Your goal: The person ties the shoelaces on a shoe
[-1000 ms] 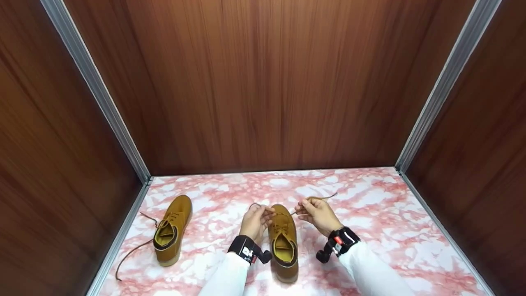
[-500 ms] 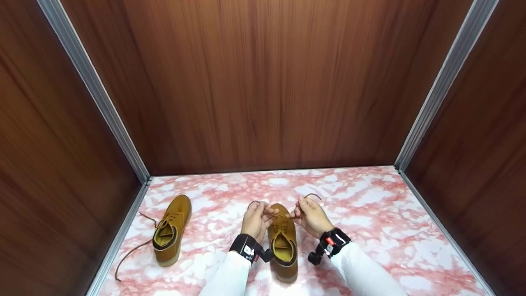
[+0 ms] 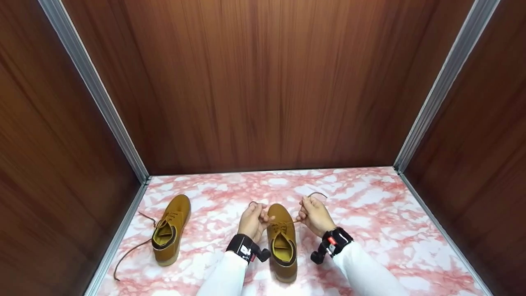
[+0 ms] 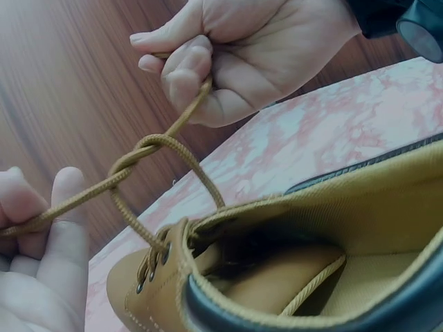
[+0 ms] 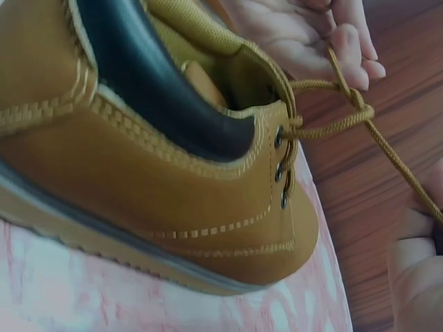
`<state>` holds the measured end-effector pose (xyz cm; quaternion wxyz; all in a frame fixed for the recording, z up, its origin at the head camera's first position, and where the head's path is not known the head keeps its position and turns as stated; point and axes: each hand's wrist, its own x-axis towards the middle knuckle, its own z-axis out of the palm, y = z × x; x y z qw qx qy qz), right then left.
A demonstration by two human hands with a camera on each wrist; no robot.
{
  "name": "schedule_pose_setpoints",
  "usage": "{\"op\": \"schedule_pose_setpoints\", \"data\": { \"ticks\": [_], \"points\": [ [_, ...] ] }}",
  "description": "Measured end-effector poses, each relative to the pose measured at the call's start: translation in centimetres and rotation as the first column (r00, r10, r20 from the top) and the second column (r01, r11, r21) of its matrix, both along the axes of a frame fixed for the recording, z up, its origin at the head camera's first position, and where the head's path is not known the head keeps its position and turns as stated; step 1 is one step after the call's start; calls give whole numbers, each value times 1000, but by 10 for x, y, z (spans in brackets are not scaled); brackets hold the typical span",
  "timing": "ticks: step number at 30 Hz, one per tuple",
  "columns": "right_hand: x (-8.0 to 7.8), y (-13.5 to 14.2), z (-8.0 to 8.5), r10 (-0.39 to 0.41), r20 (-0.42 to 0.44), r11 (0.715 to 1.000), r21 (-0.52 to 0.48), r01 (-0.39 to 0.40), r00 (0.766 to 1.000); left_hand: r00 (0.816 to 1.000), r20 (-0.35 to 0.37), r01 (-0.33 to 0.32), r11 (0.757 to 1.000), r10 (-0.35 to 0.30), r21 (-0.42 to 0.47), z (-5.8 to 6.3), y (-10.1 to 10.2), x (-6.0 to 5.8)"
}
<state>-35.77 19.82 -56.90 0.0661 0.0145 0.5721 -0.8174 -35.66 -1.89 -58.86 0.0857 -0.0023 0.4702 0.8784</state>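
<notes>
A tan shoe (image 3: 282, 246) with a dark collar stands on the table between the hands, toe pointing away. My left hand (image 3: 251, 220) grips one end of its brown shoelace (image 4: 90, 191), and my right hand (image 3: 315, 214) grips the other. Above the eyelets the two ends cross in a loose twisted knot (image 4: 131, 162), pulled out sideways and raised off the tongue, as the left wrist view shows. Seen from the right wrist, the shoelace (image 5: 394, 162) runs straight from the knot toward the right hand, whose fingers are partly cut off by the frame edge.
Another tan shoe (image 3: 171, 230) stands at the left, its lace ends (image 3: 130, 253) hanging loose on the table. The pink-and-white marbled tabletop (image 3: 370, 230) is bounded by brown wood-grain panels (image 3: 263, 90) at the back and both sides.
My right hand came in toward the shoe, then drew back slightly to the right. The lace between both hands is now stretched across the shoe, a little nearer its opening.
</notes>
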Motion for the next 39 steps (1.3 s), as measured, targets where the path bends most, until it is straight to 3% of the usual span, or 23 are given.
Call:
{"op": "schedule_pose_setpoints", "data": {
  "ticks": [8, 15, 29, 39],
  "points": [
    [-2, 6, 1, -16, -9, 999, 46, 16, 1000, 999, 14, -26, 992, 28, -122, 1, -5, -2],
    [-4, 15, -3, 16, 0, 994, 110, -16, 1000, 998, 23, -45, 978, 51, -202, 2, -12, -3],
    [-6, 25, -11, 5, 20, 977, 214, -9, 1000, 998, 35, -43, 961, 55, -273, 1, -23, -1],
    [-2, 32, -12, 40, 4, 959, 280, -39, 999, 998, 29, -51, 950, 63, -309, -6, -29, -2]
  ]
}}
